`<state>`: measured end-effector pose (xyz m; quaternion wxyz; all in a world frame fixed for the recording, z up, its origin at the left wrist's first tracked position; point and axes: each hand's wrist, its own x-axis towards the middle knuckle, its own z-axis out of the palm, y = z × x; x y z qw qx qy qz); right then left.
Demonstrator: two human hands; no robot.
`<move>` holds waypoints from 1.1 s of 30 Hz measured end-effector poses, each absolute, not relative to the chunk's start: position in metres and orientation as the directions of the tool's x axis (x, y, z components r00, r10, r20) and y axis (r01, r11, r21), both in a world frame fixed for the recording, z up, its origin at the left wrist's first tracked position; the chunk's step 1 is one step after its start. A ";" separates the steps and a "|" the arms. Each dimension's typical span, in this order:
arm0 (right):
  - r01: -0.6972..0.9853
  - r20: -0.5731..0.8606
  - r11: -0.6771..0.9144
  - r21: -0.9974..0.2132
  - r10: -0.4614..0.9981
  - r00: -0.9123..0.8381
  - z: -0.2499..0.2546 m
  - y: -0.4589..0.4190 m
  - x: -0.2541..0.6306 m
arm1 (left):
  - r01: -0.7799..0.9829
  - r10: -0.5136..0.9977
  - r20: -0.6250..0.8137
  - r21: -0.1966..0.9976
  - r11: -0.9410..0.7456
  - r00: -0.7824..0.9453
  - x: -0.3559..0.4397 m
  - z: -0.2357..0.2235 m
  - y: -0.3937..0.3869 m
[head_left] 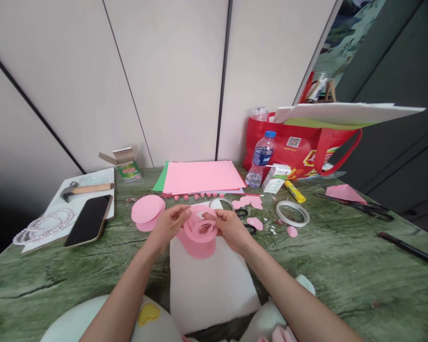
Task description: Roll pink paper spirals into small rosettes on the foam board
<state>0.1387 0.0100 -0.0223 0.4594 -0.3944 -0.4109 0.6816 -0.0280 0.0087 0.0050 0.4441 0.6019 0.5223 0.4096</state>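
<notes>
Between both hands I hold a pink paper spiral [200,236], a disc cut into curling rings, raised over the white foam board [214,294]. My left hand [171,225] pinches its left edge. On the right side, my right hand [231,228] grips the paper with thumb and fingers closed. Just beneath it, more round pink paper [199,250] rests on the board. To the left of my left hand lies a stack of pink paper circles [148,210]. Black-handled scissors [249,229] lie beyond my right hand, partly hidden by it.
Pink paper sheets [203,176] lie at the back, with small pink rolls [196,196] in front. A water bottle [260,159], milk carton [276,178], glue stick [294,192] and tape roll [292,213] stand or lie right. Leftward are a phone [89,221] and hammer [87,189].
</notes>
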 end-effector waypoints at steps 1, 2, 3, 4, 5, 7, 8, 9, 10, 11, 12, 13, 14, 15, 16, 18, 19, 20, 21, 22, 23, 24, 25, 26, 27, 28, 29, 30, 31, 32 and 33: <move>-0.299 -0.166 -0.254 -0.920 0.942 -0.290 -0.023 0.009 0.139 | 0.246 0.987 0.022 0.967 -0.061 0.157 -0.027 0.005 0.009; -0.293 -0.171 -0.267 -0.918 0.934 -0.315 -0.023 0.009 0.138 | 0.227 0.983 0.008 0.973 -0.050 0.184 -0.026 0.005 0.008; -0.283 -0.175 -0.278 -0.918 0.924 -0.339 -0.023 0.008 0.138 | 0.210 0.980 -0.008 0.977 -0.035 0.200 -0.025 0.005 0.008; -0.274 -0.177 -0.285 -0.918 0.916 -0.360 -0.023 0.007 0.138 | 0.192 0.980 -0.017 0.981 -0.022 0.200 -0.025 0.005 0.007; -0.269 -0.176 -0.289 -0.919 0.910 -0.374 -0.023 0.007 0.139 | 0.173 0.983 -0.019 0.985 -0.013 0.181 -0.024 0.005 0.007; -0.273 -0.173 -0.284 -0.919 0.913 -0.369 -0.022 0.007 0.139 | 0.150 0.993 -0.016 0.989 -0.001 0.114 -0.024 0.004 0.007; -0.280 -0.167 -0.278 -0.919 0.918 -0.360 -0.022 0.007 0.140 | 0.146 0.996 -0.020 0.989 0.007 0.082 -0.024 0.003 0.007; -0.287 -0.157 -0.267 -0.920 0.921 -0.356 -0.021 0.008 0.140 | 0.146 0.998 -0.026 0.989 0.019 0.052 -0.024 0.003 0.007; -0.291 -0.142 -0.254 -0.922 0.923 -0.357 -0.021 0.008 0.141 | 0.149 0.999 -0.030 0.988 0.025 0.028 -0.024 0.002 0.007; -0.292 -0.126 -0.243 -0.925 0.922 -0.367 -0.020 0.008 0.141 | 0.149 1.000 -0.027 0.988 0.025 0.011 -0.025 0.001 0.007; -0.291 -0.111 -0.233 -0.928 0.918 -0.380 -0.020 0.007 0.141 | 0.143 1.000 -0.019 0.990 0.019 -0.001 -0.025 0.000 0.008; -0.290 -0.102 -0.226 -0.930 0.916 -0.389 -0.020 0.007 0.142 | 0.132 1.000 -0.010 0.991 0.011 -0.008 -0.026 -0.001 0.008; -0.287 -0.099 -0.223 -0.932 0.916 -0.388 -0.020 0.007 0.141 | 0.122 1.000 -0.004 0.993 0.005 -0.013 -0.027 -0.002 0.009; -0.283 -0.102 -0.221 -0.933 0.919 -0.381 -0.020 0.007 0.141 | 0.114 1.000 -0.003 0.993 0.005 -0.017 -0.027 -0.003 0.010; -0.278 -0.107 -0.219 -0.935 0.924 -0.368 -0.021 0.006 0.141 | 0.107 1.000 -0.011 0.994 0.013 -0.022 -0.028 -0.003 0.010; -0.268 -0.111 -0.211 -0.940 0.932 -0.344 -0.022 0.006 0.141 | 0.098 0.999 -0.031 0.995 0.035 -0.039 -0.029 -0.004 0.011; -0.262 -0.114 -0.210 -0.942 0.934 -0.338 -0.023 0.006 0.141 | 0.088 0.998 -0.036 0.995 0.041 -0.053 -0.029 -0.004 0.012; -0.255 -0.119 -0.213 -0.943 0.933 -0.340 -0.024 0.006 0.140 | 0.070 0.997 -0.037 0.997 0.042 -0.064 -0.029 -0.004 0.012; -0.246 -0.126 -0.219 -0.944 0.930 -0.345 -0.025 0.006 0.140 | 0.044 0.997 -0.036 0.998 0.039 -0.071 -0.028 -0.003 0.012; -0.236 -0.132 -0.223 -0.946 0.928 -0.349 -0.026 0.006 0.140 | 0.017 0.997 -0.033 0.999 0.034 -0.071 -0.028 -0.002 0.012; -0.227 -0.130 -0.216 -0.950 0.930 -0.343 -0.026 0.007 0.140 | -0.005 0.997 -0.032 0.999 0.032 -0.064 -0.028 -0.002 0.012; -0.220 -0.114 -0.191 -0.957 0.940 -0.321 -0.026 0.008 0.140 | -0.019 0.998 -0.035 0.999 0.035 -0.052 -0.028 -0.001 0.012; -0.217 -0.085 -0.150 -0.965 0.956 -0.281 -0.027 0.008 0.140 | -0.020 0.998 -0.042 0.999 0.041 -0.038 -0.028 -0.001 0.011; -0.219 -0.053 -0.104 -0.970 0.972 -0.229 -0.026 0.009 0.140 | -0.009 0.998 -0.051 0.999 0.051 -0.025 -0.028 0.000 0.011; -0.227 -0.024 -0.064 -0.972 0.984 -0.174 -0.026 0.010 0.140 | 0.007 0.998 -0.062 0.998 0.062 -0.015 -0.027 0.000 0.010; -0.239 -0.005 -0.037 -0.970 0.991 -0.133 -0.025 0.011 0.140 | 0.020 0.997 -0.074 0.997 0.074 -0.005 -0.027 0.000 0.010; -0.257 0.000 -0.029 -0.966 0.994 -0.110 -0.024 0.012 0.141 | 0.026 0.996 -0.086 0.996 0.086 0.007 -0.027 0.000 0.009; -0.277 -0.011 -0.040 -0.960 0.994 -0.106 -0.023 0.012 0.141 | 0.026 0.995 -0.098 0.995 0.097 0.023 -0.027 0.001 0.009; -0.293 -0.028 -0.061 -0.954 0.993 -0.115 -0.022 0.011 0.142 | 0.023 0.993 -0.110 0.994 0.109 0.042 -0.027 0.001 0.008; -0.303 -0.046 -0.084 -0.949 0.990 -0.131 -0.021 0.011 0.142 | 0.020 0.991 -0.120 0.993 0.119 0.062 -0.026 0.001 0.008; -0.305 -0.064 -0.107 -0.946 0.987 -0.146 -0.021 0.010 0.142 | 0.021 0.988 -0.128 0.992 0.126 0.084 -0.026 0.001 0.007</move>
